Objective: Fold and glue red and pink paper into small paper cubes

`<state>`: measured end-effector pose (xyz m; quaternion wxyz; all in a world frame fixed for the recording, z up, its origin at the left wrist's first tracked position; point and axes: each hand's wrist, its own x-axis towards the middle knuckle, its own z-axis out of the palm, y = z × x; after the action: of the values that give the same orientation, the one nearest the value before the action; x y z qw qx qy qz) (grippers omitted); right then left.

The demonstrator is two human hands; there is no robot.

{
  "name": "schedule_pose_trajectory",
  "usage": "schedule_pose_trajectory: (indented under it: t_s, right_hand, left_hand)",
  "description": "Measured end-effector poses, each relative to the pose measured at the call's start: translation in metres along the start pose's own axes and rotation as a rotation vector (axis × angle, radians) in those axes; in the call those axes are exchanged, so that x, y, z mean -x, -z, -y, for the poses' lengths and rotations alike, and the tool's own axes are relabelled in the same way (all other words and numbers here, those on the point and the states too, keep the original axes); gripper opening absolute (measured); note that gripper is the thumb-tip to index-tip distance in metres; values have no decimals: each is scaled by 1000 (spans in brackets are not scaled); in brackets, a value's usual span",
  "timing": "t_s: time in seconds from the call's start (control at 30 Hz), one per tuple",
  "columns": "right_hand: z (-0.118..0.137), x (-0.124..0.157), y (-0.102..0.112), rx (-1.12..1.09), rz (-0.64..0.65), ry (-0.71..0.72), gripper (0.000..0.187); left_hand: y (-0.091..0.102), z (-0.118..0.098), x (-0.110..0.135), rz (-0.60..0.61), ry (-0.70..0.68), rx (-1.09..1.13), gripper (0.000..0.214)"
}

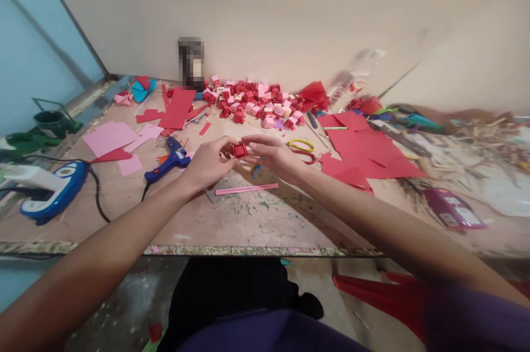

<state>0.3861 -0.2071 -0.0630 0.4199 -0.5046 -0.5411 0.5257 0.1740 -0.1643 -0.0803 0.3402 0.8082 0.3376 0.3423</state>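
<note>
Both my hands meet over the middle of the worktable (248, 219). Between their fingertips sits a small red paper box (239, 150). My left hand (209, 161) pinches it from the left side. My right hand (275, 156) closes its fingers on it from the right. Behind my hands lies a heap of several finished small red and pink paper boxes (256, 102). A pink paper strip (246, 189) lies on the table just below my hands.
A blue glue gun (169, 161) lies left of my hands, and a blue-and-white iron (53, 189) at the far left. Red paper sheets (368, 147) and yellow-handled scissors (302, 147) are to the right, pink sheets (110, 137) to the left, wooden sticks (476, 136) far right.
</note>
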Motion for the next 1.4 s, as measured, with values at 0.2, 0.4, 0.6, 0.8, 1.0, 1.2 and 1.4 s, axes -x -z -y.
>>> schedule_pose_trajectory:
  t_s: [0.2, 0.4, 0.6, 0.8, 1.0, 1.2, 1.4]
  right_hand:
    - [6, 6, -12, -346, 89, -187, 18]
    - [-3, 3, -12, -323, 24, -149, 22]
    - [-10, 4, -12, -353, 8, -104, 23]
    - [-9, 1, -15, -321, -38, -68, 25]
    - [-11, 0, -15, -305, -36, -36, 25]
    - [-12, 1, -16, -341, -42, -60, 26]
    - [-5, 2, -17, -294, 5, -56, 23]
  left_hand:
    - [3, -3, 3, -40, -124, 19, 29]
    - [5, 0, 4, -126, -276, -10, 23]
    - [5, -3, 6, -123, -291, -100, 13]
    - [4, 0, 7, -145, -316, -178, 8]
    - [4, 5, 6, -156, -317, -223, 11]
    - [4, 6, 5, -143, -309, -256, 10]
    - [8, 2, 6, -156, -348, -273, 4]
